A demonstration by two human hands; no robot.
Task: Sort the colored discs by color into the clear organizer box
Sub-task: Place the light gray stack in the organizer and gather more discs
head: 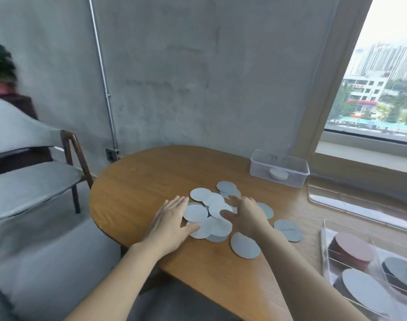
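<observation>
1. At the far left stood a grey cushioned chair (31,179) with dark wooden legs, beside a bare concrete wall (174,77).
2. A rounded wooden table (137,181) filled the middle of the view.
3. The left hand (172,225) lay flat and open on the table, fingers together, its thumb touching the left edge of a pile of pale discs. It gripped nothing.
4. The pile of pale blue-grey discs (211,216) lay loose and overlapping at the table's centre, between the two hands.
5. The right hand (246,214) rested on top of the pile with fingers spread and relaxed, not closed around any disc.
6. Two separate discs lay nearer the person: one (245,245) just right of the pile, another (288,230) further right.
7. A small clear lidded container (278,167) sat at the table's far right, with a white round object inside.
8. The clear organizer box (369,272) stood at the lower right edge, its compartments holding stacks of reddish-brown, dark and pale discs.
9. A window (383,89) showed city buildings.
</observation>
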